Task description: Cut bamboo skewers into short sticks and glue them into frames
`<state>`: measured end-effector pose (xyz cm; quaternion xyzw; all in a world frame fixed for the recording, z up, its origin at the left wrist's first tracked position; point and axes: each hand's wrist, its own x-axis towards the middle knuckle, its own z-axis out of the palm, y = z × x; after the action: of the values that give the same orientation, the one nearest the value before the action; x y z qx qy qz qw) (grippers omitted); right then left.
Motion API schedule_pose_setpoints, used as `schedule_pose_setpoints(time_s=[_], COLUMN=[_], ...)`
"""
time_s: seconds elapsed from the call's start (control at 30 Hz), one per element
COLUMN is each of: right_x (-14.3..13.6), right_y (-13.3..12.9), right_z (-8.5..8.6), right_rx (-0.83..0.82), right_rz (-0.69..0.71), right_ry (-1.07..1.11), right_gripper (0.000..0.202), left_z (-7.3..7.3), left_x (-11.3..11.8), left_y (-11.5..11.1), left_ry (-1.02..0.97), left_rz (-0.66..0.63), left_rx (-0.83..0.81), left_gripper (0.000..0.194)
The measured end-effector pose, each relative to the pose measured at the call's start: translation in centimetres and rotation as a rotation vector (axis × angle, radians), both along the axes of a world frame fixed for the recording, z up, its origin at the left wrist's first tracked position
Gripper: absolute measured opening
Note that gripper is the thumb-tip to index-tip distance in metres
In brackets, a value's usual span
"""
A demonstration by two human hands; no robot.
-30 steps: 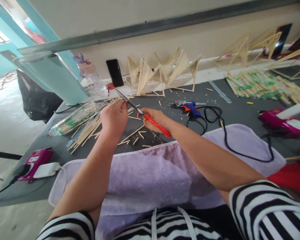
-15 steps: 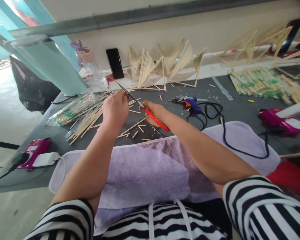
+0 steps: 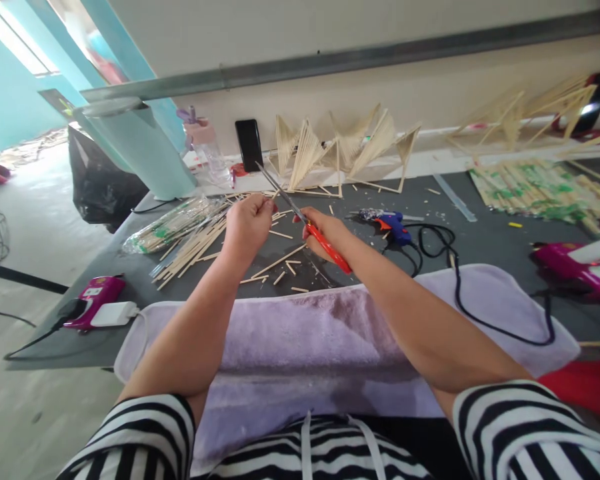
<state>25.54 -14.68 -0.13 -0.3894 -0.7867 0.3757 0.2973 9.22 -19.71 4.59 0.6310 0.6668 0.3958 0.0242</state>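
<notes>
My right hand [image 3: 326, 230] is wrapped round a pair of scissors [image 3: 331, 249] with red handles, their grey blades pointing up and left toward the phone. My left hand [image 3: 250, 223] is closed in a pinch beside the blades. Between its fingertips a thin wooden stick [image 3: 275, 195] pokes out a little way; the rest of it is hidden. Below the hands, short cut stick pieces [image 3: 279, 277] are scattered on the dark table. A pile of long sticks [image 3: 193, 253] lies to the left of my left hand.
A blue glue gun [image 3: 394, 227] with a black cable lies right of the scissors. Stick frameworks [image 3: 307, 157], a phone [image 3: 249, 145] and a bottle [image 3: 207, 150] stand along the wall. A purple towel [image 3: 300, 333] covers the front edge. Magenta power strips [image 3: 97, 297] sit at both sides.
The whole view has shifted, so the scene sits further right and lower. The scissor blades now lie just beside the pinched stick, whose tip shows more clearly.
</notes>
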Motion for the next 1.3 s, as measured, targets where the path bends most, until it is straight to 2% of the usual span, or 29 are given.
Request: schedule_pose_setpoints(time_s=[0.1, 0.2, 0.27, 0.4, 0.57, 0.7, 0.77, 0.83, 0.9, 1.03, 1.13, 1.2, 1.3], right_x=[0.5, 1.0, 1.3, 2.0, 2.4, 2.4, 2.4, 2.4, 2.2, 1.6, 1.2, 1.1, 1.2], right_y=[-0.9, -1.6, -1.7, -1.5, -1.1, -1.0, -0.9, -0.9, -1.0, -1.6, -1.9, -1.9, -1.4], right_z=[1.0, 1.8, 2.1, 2.2, 2.2, 2.4, 2.4, 2.3, 2.1, 2.0, 2.4, 2.7, 3.1], right_rx=[-0.043, -0.241, -0.346, -0.510, -0.701, -0.880, -0.911, -0.881, -0.798, -0.500, -0.300, -0.331, -0.494], right_rz=[0.008, 0.044, 0.118, 0.290, 0.410, 0.510, 0.529, 0.505, 0.439, 0.222, 0.058, -0.004, -0.104], right_ry=[0.059, 0.140, 0.201, 0.335, 0.434, 0.479, 0.484, 0.467, 0.430, 0.280, 0.193, 0.176, 0.142], right_gripper=[0.041, 0.040, 0.041, 0.046, 0.048, 0.047, 0.048, 0.050, 0.051, 0.044, 0.041, 0.044, 0.052], left_z=[0.0, -0.1, -0.1, -0.4, -0.3, -0.1, -0.1, -0.2, -0.3, -0.6, -1.0, -1.3, -1.7], left_x=[0.0, -0.2, -0.4, -0.7, -0.7, -0.7, -0.8, -0.9, -1.1, -1.8, -2.3, -2.6, -2.8], left_y=[0.0, 0.2, 0.3, 0.6, 0.5, 0.4, 0.4, 0.5, 0.7, 1.2, 1.7, 2.0, 2.3], left_ry=[-0.025, -0.042, -0.067, -0.138, -0.183, -0.309, -0.369, -0.385, -0.317, 0.056, 0.207, 0.186, 0.051], left_rz=[-0.021, -0.035, -0.055, -0.097, -0.130, -0.224, -0.262, -0.268, -0.218, -0.005, 0.067, 0.053, -0.022], left_rx=[0.002, 0.007, 0.006, 0.001, -0.003, -0.006, -0.030, -0.067, -0.102, -0.138, -0.159, -0.166, -0.207], left_gripper=[0.026, 0.025, 0.024, 0.024, 0.022, 0.023, 0.023, 0.022, 0.024, 0.023, 0.024, 0.025, 0.028])
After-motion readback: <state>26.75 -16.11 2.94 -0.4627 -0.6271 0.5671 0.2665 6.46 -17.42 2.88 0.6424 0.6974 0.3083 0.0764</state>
